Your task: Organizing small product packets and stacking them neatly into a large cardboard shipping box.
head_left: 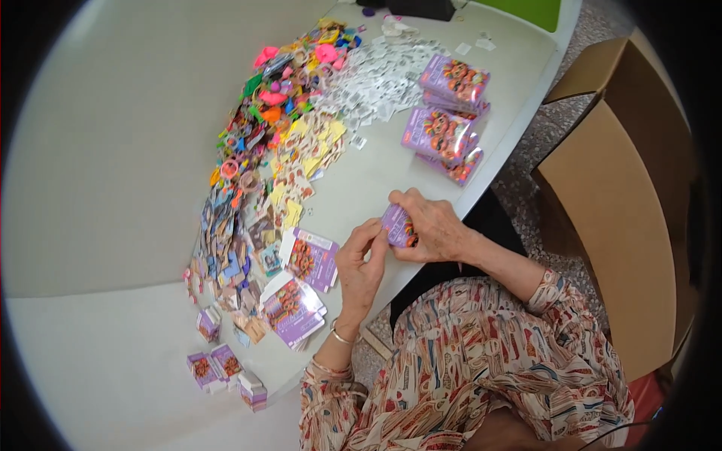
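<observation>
Purple box (395, 224) between hands (438, 228), near table edge (517, 128), stacked boxes (438, 135) apart

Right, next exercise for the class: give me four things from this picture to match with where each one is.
Things
1. Bangle
2. Cardboard box
3. Small purple box
4. White slips

Places
A. Beside the colourful trinkets
B. In the right hand, left hand at its edge
C. Around a wrist
D. Right of the table

Pairs: 1-C, 2-D, 3-B, 4-A
</observation>
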### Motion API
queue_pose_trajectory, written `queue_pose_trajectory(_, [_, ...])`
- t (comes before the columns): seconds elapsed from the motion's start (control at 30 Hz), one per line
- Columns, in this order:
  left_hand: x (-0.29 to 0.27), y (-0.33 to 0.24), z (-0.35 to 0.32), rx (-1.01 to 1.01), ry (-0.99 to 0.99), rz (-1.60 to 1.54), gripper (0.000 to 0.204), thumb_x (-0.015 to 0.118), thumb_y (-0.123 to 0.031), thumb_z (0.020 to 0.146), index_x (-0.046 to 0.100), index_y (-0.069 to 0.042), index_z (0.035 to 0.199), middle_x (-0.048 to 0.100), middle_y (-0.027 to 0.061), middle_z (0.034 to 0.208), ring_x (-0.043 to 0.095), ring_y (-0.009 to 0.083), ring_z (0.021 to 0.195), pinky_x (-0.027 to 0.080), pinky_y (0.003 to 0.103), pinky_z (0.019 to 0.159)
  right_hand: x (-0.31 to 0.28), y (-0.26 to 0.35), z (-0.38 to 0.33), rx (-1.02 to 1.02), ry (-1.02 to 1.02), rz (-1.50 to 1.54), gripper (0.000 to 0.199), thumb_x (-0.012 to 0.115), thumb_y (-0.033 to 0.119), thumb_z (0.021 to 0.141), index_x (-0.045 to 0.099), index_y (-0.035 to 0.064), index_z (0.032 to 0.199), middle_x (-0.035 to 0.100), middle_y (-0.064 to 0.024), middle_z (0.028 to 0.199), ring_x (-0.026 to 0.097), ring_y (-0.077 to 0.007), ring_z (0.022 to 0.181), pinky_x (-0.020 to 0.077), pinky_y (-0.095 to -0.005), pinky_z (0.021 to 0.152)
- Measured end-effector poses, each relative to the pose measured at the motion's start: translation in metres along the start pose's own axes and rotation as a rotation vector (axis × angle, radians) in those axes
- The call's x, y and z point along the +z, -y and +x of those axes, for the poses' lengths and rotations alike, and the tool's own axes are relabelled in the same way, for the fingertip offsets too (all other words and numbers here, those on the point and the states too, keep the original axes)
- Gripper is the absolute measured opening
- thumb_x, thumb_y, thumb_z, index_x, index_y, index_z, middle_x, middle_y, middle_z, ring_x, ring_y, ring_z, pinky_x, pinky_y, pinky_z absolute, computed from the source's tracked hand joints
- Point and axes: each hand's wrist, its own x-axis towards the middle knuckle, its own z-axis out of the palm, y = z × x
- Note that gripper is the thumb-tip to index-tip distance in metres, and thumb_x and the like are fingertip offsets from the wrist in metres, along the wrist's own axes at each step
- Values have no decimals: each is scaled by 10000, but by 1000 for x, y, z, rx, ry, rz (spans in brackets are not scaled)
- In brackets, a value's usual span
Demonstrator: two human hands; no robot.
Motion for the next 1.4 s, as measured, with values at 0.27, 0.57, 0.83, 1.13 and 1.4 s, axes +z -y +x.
queue_pose_trajectory(0.27, [0,-22,41,-147,14,-309,110,598,-9,900,620,15,1005,634,36,941,591,90,853,487,237,774,-42,23,4,67,-141,-139,922,834,357,612,357,-42,1293,519,-234,1165,572,-393,1002,480,-422,844])
queue_pose_trajectory(0.57, [57,-19,135,7,9,-276,212,668,-161,882,624,19,984,634,53,928,578,104,815,469,235,732,-82,-22,-9,452,-558,27,631,663,248,869,341,-30,1334,464,-175,1247,498,-279,1111,415,-392,940])
queue_pose_trajectory(0.83, [74,-16,163,-448,296,-374,707,767,-411,757,468,18,1234,558,73,1031,554,127,871,442,270,758,-70,-25,7,705,-390,271,647,447,413,976,296,-72,1375,436,-270,1303,475,-334,1191,371,-402,1023])
queue_pose_trajectory(1.13, [56,-6,94,-234,247,-421,617,687,-178,840,373,30,1329,517,108,1198,518,169,1081,427,312,923,-53,-19,-5,547,-378,351,630,619,331,886,351,-31,1327,450,-208,1274,469,-299,1187,356,-367,1028])
queue_pose_trajectory(1.4, [39,30,30,-104,239,-505,890,738,-62,757,181,10,1448,389,162,1374,425,246,1263,357,373,1059,-50,-15,-14,451,-67,469,1068,851,341,636,200,-5,1409,429,-185,1275,435,-294,1229,345,-377,1044])
